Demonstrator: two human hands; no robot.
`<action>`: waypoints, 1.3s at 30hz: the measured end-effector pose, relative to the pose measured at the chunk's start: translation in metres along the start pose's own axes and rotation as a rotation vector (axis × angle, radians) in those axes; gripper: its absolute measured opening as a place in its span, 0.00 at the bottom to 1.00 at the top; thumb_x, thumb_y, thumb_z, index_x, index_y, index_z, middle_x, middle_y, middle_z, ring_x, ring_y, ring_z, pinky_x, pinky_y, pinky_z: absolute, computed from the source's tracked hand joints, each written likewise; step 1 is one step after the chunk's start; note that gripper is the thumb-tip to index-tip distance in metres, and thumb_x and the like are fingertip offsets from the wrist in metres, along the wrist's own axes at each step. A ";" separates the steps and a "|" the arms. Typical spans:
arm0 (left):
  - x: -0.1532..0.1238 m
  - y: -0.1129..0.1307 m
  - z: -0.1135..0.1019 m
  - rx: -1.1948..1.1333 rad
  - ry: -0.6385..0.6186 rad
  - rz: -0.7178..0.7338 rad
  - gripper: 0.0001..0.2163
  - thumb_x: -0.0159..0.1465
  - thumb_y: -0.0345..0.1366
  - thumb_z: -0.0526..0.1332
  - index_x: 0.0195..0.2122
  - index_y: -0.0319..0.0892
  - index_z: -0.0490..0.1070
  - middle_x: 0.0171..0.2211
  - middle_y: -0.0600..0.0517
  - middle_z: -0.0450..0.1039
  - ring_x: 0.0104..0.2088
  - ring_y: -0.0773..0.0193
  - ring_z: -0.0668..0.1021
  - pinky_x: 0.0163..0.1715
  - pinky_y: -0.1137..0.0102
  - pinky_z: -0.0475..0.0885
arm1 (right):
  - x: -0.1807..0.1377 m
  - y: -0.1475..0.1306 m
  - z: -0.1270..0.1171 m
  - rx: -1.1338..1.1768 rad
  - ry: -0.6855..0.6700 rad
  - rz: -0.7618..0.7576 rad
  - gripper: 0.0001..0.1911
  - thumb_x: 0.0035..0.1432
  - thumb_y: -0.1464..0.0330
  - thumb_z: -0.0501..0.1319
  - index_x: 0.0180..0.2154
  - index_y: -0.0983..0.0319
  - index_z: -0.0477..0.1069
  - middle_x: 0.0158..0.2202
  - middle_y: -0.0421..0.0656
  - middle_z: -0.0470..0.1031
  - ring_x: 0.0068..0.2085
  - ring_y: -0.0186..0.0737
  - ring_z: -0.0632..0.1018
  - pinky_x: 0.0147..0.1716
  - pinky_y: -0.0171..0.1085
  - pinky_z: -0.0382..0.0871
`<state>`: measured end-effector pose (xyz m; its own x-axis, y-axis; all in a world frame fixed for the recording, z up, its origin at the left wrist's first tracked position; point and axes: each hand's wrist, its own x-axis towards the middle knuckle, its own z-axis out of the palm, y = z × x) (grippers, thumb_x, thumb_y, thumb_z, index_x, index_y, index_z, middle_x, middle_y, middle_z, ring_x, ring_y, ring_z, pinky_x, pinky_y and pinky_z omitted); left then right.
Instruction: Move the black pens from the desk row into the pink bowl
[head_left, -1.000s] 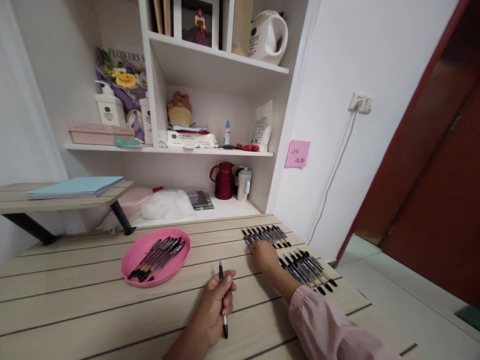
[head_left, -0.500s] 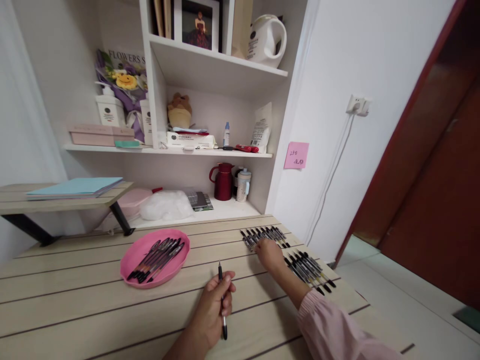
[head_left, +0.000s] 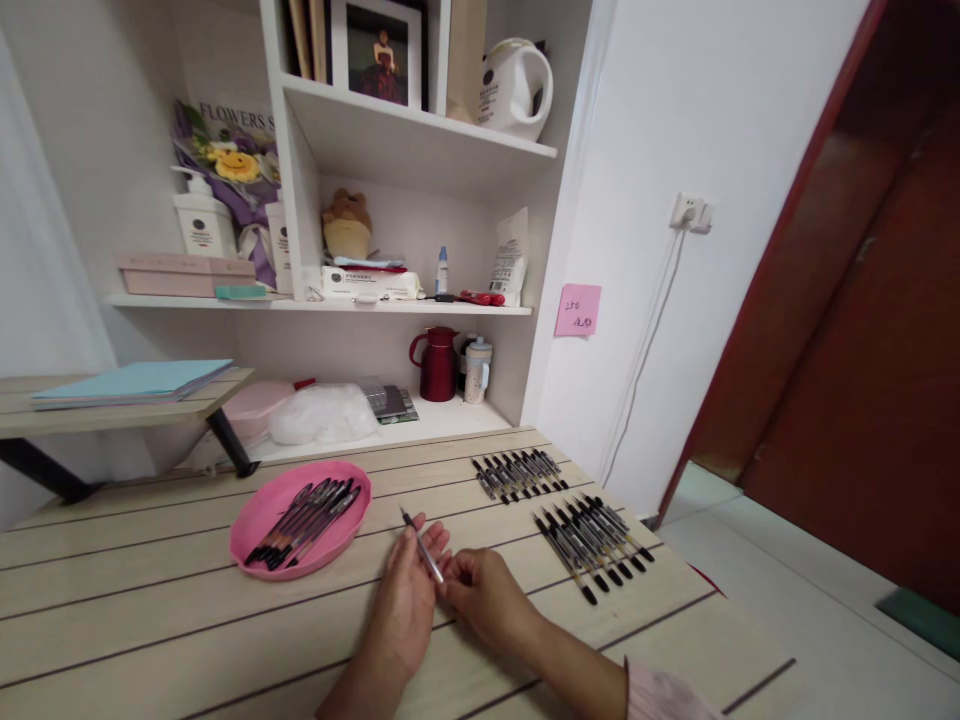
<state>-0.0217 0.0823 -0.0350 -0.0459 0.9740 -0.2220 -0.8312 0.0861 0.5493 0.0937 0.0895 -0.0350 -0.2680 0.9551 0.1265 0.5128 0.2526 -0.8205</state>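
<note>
A slim pen point(head_left: 424, 548) slants between my two hands above the table, its black tip pointing up and left. My left hand point(head_left: 411, 590) holds it, thumb along the barrel, fingers behind. The fingers of my right hand point(head_left: 491, 598) pinch its lower end, which they cover. To the right lie two rows of similar black-and-clear pens: a nearer row point(head_left: 592, 540) and a farther row point(head_left: 519, 474). At the left, a pink scalloped tray point(head_left: 244, 520) carries several more dark pens point(head_left: 315, 520).
A small raised stand point(head_left: 187, 400) with blue-covered papers point(head_left: 135, 382) is at the back left of the slatted table point(head_left: 225, 640). Behind the table rises a white shelf unit point(head_left: 420, 140) with a red jug point(head_left: 438, 365), a pale cup point(head_left: 477, 372) and a plastic bag point(head_left: 322, 412).
My right hand has come from the farther pen row to the lower end of the pen. My left hand has moved left, tilting the pen. The view has shifted slightly.
</note>
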 end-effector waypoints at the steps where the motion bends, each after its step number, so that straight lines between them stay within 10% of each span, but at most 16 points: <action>1: 0.001 0.000 -0.001 0.009 0.020 -0.015 0.10 0.61 0.38 0.55 0.40 0.41 0.70 0.42 0.44 0.73 0.45 0.60 0.75 0.48 0.64 0.66 | 0.008 0.003 -0.006 -0.089 0.032 0.014 0.07 0.47 0.73 0.55 0.22 0.66 0.70 0.20 0.40 0.72 0.23 0.30 0.68 0.22 0.28 0.56; 8: 0.004 0.000 -0.003 0.077 0.018 -0.043 0.11 0.61 0.37 0.54 0.41 0.40 0.71 0.45 0.43 0.71 0.47 0.59 0.73 0.51 0.61 0.64 | 0.064 0.024 -0.042 -0.765 0.238 0.177 0.12 0.55 0.75 0.52 0.35 0.69 0.73 0.35 0.54 0.76 0.37 0.41 0.76 0.34 0.32 0.62; 39: -0.001 0.000 -0.005 0.156 -0.056 -0.036 0.09 0.55 0.36 0.61 0.36 0.37 0.73 0.37 0.43 0.76 0.40 0.59 0.77 0.45 0.63 0.67 | 0.048 0.017 -0.043 -0.888 0.147 0.194 0.11 0.54 0.76 0.54 0.39 0.68 0.70 0.39 0.55 0.75 0.40 0.43 0.76 0.37 0.34 0.65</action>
<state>-0.0244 0.0800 -0.0390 0.0167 0.9794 -0.2011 -0.7353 0.1483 0.6613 0.1243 0.1462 -0.0188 -0.0364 0.9879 0.1506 0.9921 0.0538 -0.1131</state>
